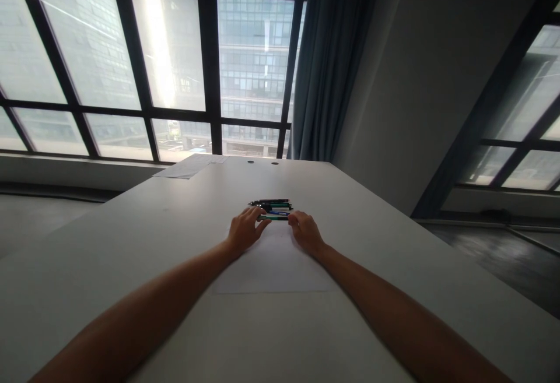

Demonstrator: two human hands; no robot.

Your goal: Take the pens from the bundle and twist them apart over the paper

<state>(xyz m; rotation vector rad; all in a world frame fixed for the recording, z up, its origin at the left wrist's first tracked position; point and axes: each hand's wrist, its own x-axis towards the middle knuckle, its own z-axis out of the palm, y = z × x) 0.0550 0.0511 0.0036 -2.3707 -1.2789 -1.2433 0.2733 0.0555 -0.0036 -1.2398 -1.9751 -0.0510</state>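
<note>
Both arms were stretched far out over the pale worktop (pixel 131 237), and the two hands met at a small row of pens (pixel 272 208) lying side by side, crosswise to the person. The left hand (pixel 243 230) rested palm down at the left end of the row, its fingers (pixel 258 220) curled loosely against the nearest pen (pixel 273 217) — a greenish one — touching its end rather than closing round it. The right hand (pixel 305 230) did the same at the other end, fingertips at the pen's tip, knuckles up. Whether either hand truly pinched the pen, I could not tell; the pens were small and far off. The pens lay just beyond the far edge of a white sheet of paper (pixel 275 269), on which both wrists rested. More loose sheets (pixel 189 167) sat at the far left corner of the worktop, near the tall windows (pixel 170 56), and a grey-blue curtain (pixel 328 62) hung beside them.
</note>
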